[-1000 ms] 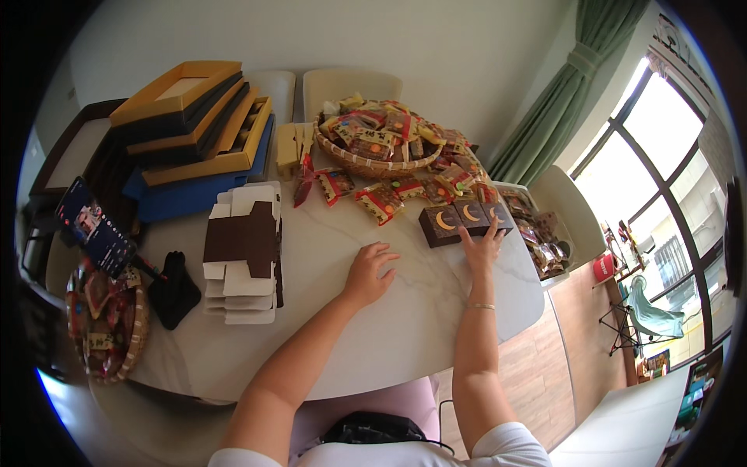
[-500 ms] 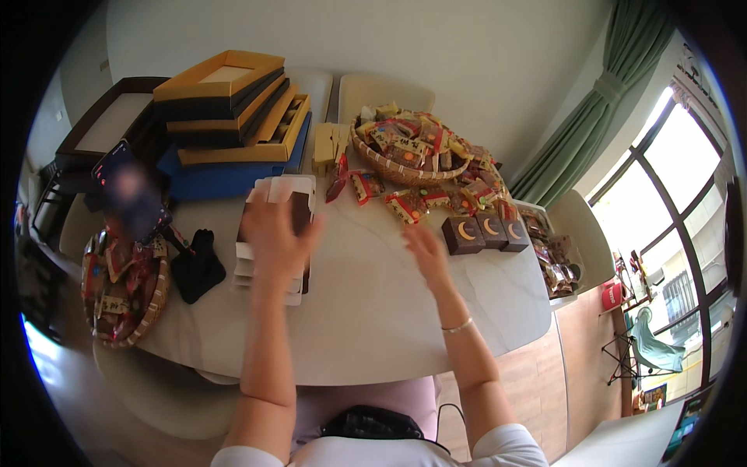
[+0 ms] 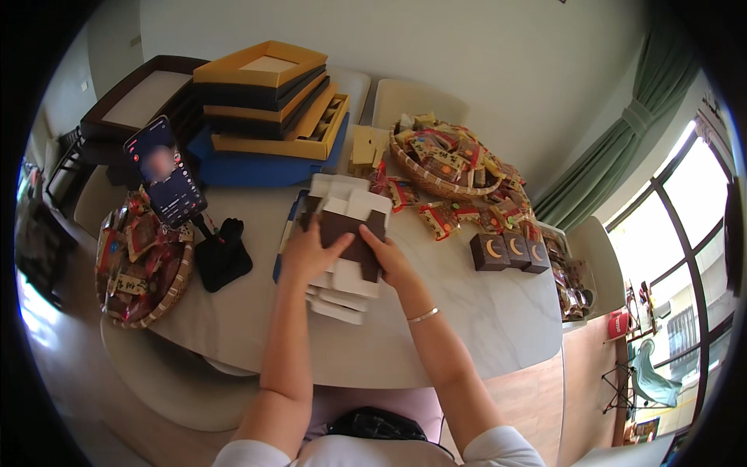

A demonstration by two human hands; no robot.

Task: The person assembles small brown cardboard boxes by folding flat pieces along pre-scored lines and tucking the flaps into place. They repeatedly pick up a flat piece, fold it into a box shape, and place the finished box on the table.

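From the head cam: both hands are clamping the stack of flattened brown-and-white cartons (image 3: 359,251) from its two sides. The left hand (image 3: 309,255) is wrapping the left edge, the right hand (image 3: 391,263) is gripping the right edge, and the thumbs are lying on top, nearly meeting. Can't tell if any fingertips are hooking underneath.

The stack is sitting near the middle of the marble-patterned table (image 3: 455,331), slightly askew, with a strip of marble showing between it and the front edge. Most of the elbow room is opening up to the right, until you're hitting three dark crescent-moon boxes (image 3: 517,251), standing side by side close to the right edge.

Things are getting tighter elsewhere. The black phone stand base (image 3: 224,261) is lying just left, with the phone (image 3: 165,177) leaning above it. Behind, the gold-and-black trays (image 3: 264,97) are piling up, and the wicker basket (image 3: 438,184) is overflowing with wrapped pastries (image 3: 441,220).
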